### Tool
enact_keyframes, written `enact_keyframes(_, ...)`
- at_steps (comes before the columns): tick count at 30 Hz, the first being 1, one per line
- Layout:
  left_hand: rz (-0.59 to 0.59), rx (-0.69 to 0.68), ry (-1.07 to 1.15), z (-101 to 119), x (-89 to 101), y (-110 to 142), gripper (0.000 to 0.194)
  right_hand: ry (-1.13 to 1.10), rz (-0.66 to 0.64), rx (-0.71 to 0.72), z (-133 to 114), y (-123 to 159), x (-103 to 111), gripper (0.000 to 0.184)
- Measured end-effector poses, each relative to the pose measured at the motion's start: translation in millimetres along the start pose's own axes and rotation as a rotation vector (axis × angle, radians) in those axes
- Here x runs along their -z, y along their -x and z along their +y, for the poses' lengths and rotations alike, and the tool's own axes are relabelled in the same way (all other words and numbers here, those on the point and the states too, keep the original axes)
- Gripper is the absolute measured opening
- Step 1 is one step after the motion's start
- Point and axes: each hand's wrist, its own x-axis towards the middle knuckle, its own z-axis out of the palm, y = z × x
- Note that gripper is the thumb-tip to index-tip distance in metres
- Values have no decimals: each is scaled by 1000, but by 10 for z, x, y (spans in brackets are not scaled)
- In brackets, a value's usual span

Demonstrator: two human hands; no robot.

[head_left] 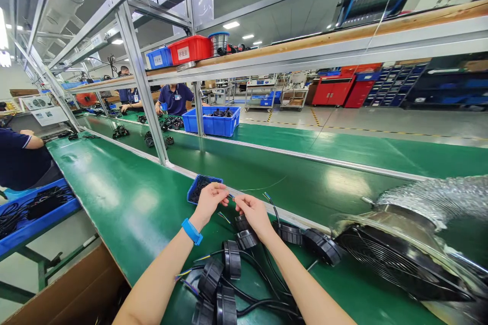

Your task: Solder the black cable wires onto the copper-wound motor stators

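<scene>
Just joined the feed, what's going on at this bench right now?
A person's left hand and right hand seem to be pinching thin coloured wires above a green conveyor belt. A small blue tray of black cables sits just beyond the hands, and round black parts with cables lie on the belt below them. A large fan rests to the right, and a co-worker sits farther down the line.

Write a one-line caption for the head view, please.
Left hand and right hand pinch thin wires over black cabled parts on a green belt.

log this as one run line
left hand: thin wires | right hand: same wires | blue tray of black cable | black wired rings | green belt
</scene>
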Motion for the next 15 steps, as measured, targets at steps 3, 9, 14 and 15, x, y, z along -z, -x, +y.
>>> enact_keyframes(3,40,-5,-13,12,33,-26,40,-10,5,-10,-10,5,2,46)
enact_keyframes(9,367,-189,-385,66,357,-152,31,3,-2,-14,-6,12,-4,43)
enact_keyframes(14,426,-266,-522,51,426,-165,28,34,-14,-2,-12,14,-11,39)
enact_keyframes(15,400,-251,-465,57,376,-147,29,41,-15,2,-14,14,-14,39)
